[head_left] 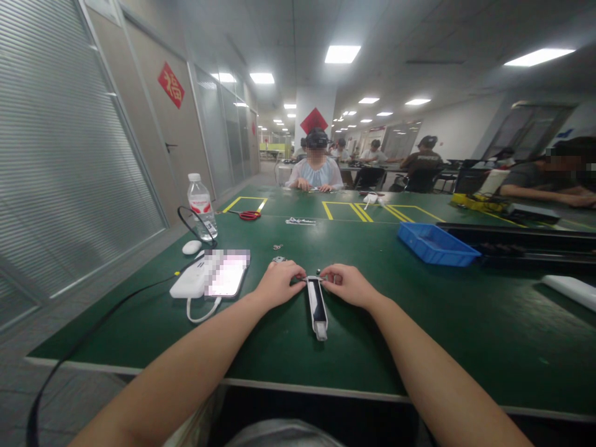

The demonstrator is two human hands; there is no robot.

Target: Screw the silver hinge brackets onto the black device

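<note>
A slim white device (318, 310) with a long black face lies on the green table, its narrow translucent end toward me. My left hand (282, 284) is at the left of its far end, thumb and fingers pinched together. On the other side my right hand (350, 285) pinches in the same way, fingertips close to the same end. Something thin and small seems to be between the fingertips, too small to name. A tiny dark part (318, 271) lies just beyond the device. Near my left knuckles is a small metallic piece (279, 259), partly hidden.
Left on the table (261, 357) are a phone (233, 276), a white power bank (189, 279) with cables and a water bottle (201, 208). Red-handled scissors (249, 215) lie farther back. A blue tray (435, 243) stands right. Across the table sits a person (316, 171).
</note>
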